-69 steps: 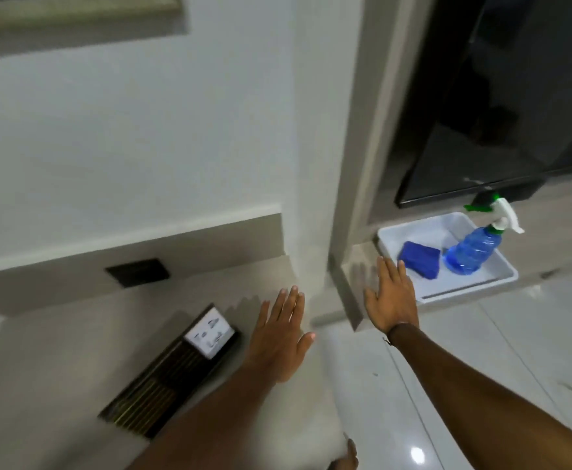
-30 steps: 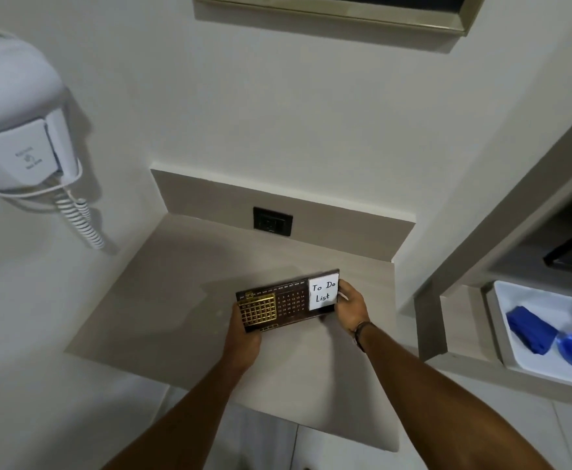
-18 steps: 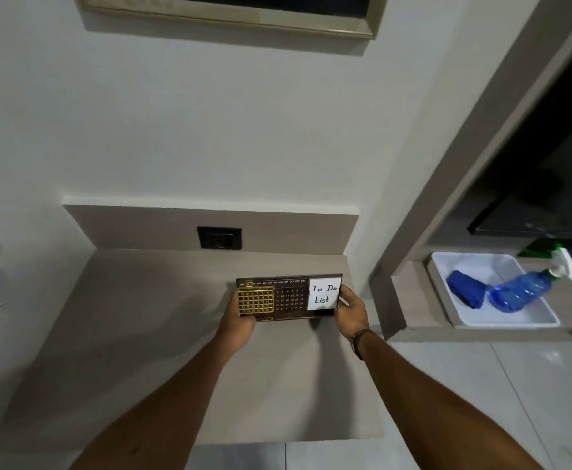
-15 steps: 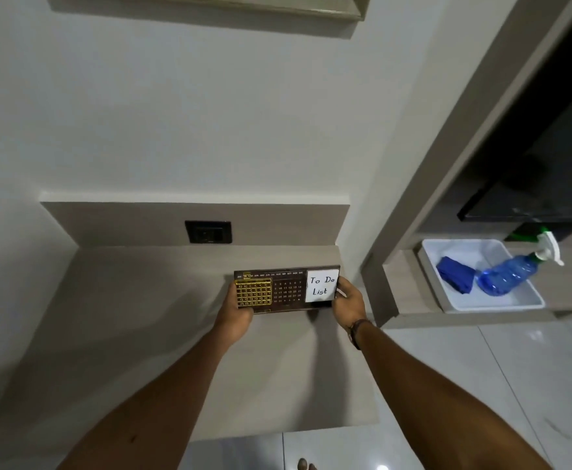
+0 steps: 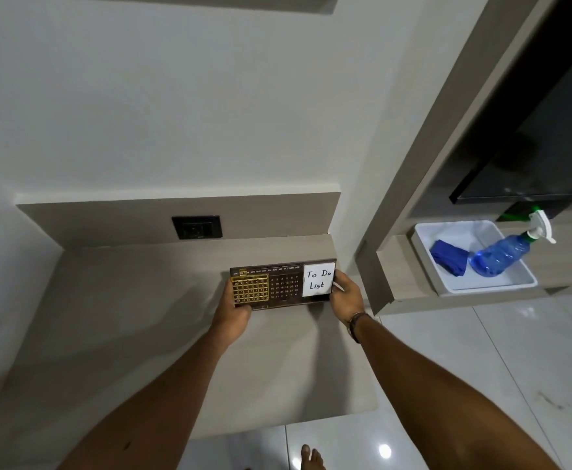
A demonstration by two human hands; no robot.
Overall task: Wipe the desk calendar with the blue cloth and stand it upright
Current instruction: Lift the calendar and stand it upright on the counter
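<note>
Dark desk calendar (image 5: 283,284), gold date grid, white "To Do List" card, left hand (image 5: 235,308) and right hand (image 5: 345,298) grip pinching its ends

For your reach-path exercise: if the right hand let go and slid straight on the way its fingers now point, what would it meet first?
The right hand points up and left, so it would first meet the desk calendar already in its grip, probably the "To Do List" note; depth beyond is unclear.

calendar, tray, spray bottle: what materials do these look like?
Desk calendar: dark brown board, wood or laminate, can't tell which; gold metallic-looking grid frame at its left end, white "To Do List" panel at its right end. Tray: white, smooth moulded rim and rounded corners, likely plastic. Spray bottle: translucent blue ribbed body, white trigger head, likely plastic.
</note>
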